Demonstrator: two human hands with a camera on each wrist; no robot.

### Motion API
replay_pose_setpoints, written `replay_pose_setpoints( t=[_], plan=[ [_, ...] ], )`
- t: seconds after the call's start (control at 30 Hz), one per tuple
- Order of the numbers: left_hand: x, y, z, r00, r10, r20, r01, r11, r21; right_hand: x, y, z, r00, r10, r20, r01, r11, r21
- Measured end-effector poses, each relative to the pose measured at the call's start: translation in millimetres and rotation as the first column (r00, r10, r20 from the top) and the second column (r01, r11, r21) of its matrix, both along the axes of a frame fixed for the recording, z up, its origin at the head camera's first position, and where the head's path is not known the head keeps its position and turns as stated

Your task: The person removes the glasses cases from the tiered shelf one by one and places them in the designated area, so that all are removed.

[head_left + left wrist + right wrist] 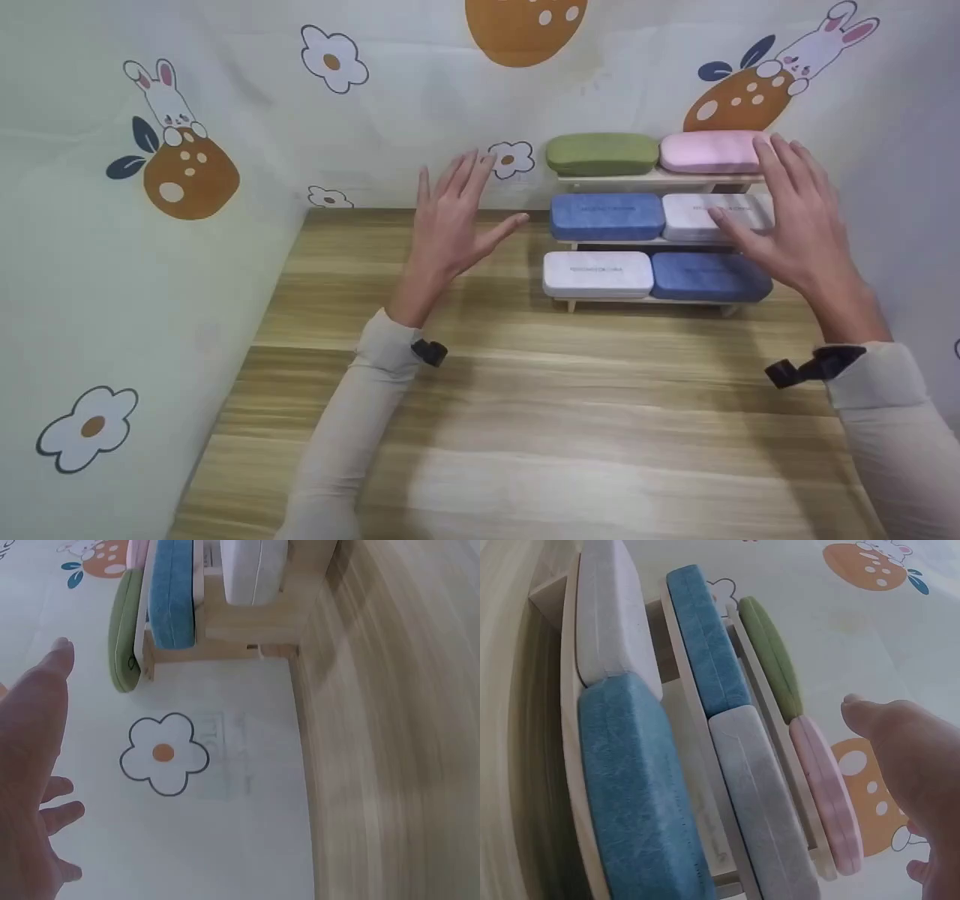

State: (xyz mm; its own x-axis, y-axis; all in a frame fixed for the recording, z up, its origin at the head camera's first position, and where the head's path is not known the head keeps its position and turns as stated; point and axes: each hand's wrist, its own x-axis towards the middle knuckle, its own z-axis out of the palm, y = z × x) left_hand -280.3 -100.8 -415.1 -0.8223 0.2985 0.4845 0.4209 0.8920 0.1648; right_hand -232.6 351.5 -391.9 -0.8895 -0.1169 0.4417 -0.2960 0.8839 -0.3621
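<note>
A three-tier wooden stand (660, 242) carries two glasses cases on each tier. On top lie a green case (602, 154) and a pink case (709, 152). The middle tier has a blue case (607, 217) beside a white case (694, 217); below are another white case (598, 275) and another blue case (705, 277). My left hand (454, 217) is spread in the air left of the stand, holding nothing. Over the stand's right end hovers my right hand (802, 221), fingers spread and grasping nothing, partly covering the pink case and the middle white case in the head view.
A wood-grain tabletop (525, 420) stretches in front of the stand. Behind and at the left hangs a pale cloth (247, 150) printed with rabbits, oranges and flowers. Dark camera mounts (430, 352) sit on both wrists.
</note>
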Motion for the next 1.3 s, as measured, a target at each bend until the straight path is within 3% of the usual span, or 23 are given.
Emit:
replay_pose_setpoints(
  t=[0.23,0.33,0.5,0.6,0.67,0.77,0.87,0.97,1.03,1.13,1.3],
  plan=[
    [11.7,13.7,-11.8,0.995,-0.093,0.021,0.092,0.994,0.058,12.6,9.9,-15.3,0.999,0.014,-0.042,-0.019,0.994,-0.105],
    [15.0,21.0,-17.8,0.99,-0.14,0.034,0.137,0.987,0.086,17.8,17.9,-24.2,0.995,0.049,-0.082,-0.062,0.983,-0.172],
    [21.0,27.7,-30.8,0.971,-0.223,0.091,0.206,0.964,0.166,24.5,31.0,-43.7,0.985,0.094,-0.142,-0.128,0.957,-0.259],
    [25.2,29.4,-40.0,0.955,-0.26,0.145,0.227,0.951,0.21,29.7,36.0,-57.3,0.991,0.042,-0.127,-0.08,0.947,-0.311],
    [27.5,31.1,-46.6,0.94,-0.288,0.183,0.242,0.941,0.238,34.0,37.7,-66.1,0.993,0.007,-0.121,-0.052,0.926,-0.373],
    [30.9,34.0,-55.8,0.912,-0.326,0.248,0.253,0.925,0.282,42.6,34.4,-75.4,0.994,-0.043,-0.101,-0.01,0.878,-0.478],
    [32.6,38.2,-64.8,0.885,-0.367,0.288,0.27,0.906,0.326,50.4,29.1,-80.9,0.996,-0.042,-0.073,-0.007,0.822,-0.569],
    [33.0,42.3,-73.9,0.868,-0.397,0.299,0.284,0.89,0.357,51.3,32.3,-95.8,1.0,-0.017,-0.002,0.012,0.783,-0.621],
    [33.6,45.1,-78.8,0.861,-0.41,0.302,0.284,0.879,0.383,48.1,38.9,-109.9,0.999,0.011,0.046,0.021,0.774,-0.633],
    [35.6,48.5,-84.5,0.852,-0.419,0.315,0.267,0.864,0.427,43.9,45.3,-127.8,0.991,0.036,0.13,0.053,0.781,-0.623],
    [37.5,53.6,-95.9,0.836,-0.451,0.312,0.251,0.821,0.513,43.0,42.5,-142.3,0.976,0.046,0.212,0.096,0.785,-0.612]
  ],
)
